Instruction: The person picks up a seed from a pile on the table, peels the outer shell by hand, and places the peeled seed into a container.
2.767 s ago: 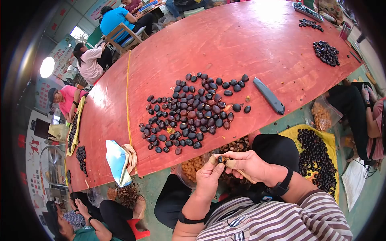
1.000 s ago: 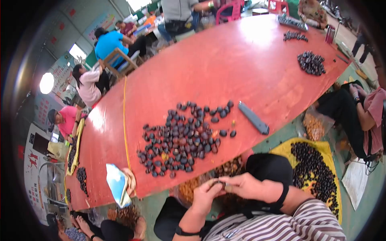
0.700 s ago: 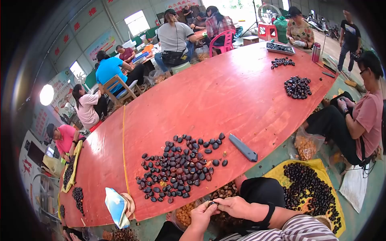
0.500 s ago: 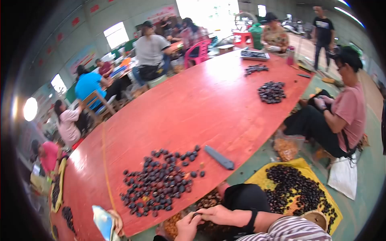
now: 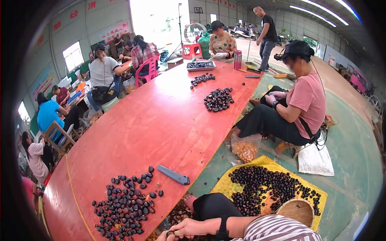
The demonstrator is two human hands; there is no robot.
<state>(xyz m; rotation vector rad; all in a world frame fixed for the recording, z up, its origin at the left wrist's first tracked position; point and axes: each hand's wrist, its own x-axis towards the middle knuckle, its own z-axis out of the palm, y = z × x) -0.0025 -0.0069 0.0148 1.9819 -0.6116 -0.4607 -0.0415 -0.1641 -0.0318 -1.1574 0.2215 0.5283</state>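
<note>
Both hands meet at the lower edge, right hand (image 5: 189, 228) grip pinching a nut (image 5: 173, 232).

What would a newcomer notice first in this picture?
Most striking is the long red table running from the near left far into the hall, with a heap of dark chestnuts at its near end beside a grey knife. On the floor to the right, more lie on a yellow sheet, next to a seated person in pink.
</note>
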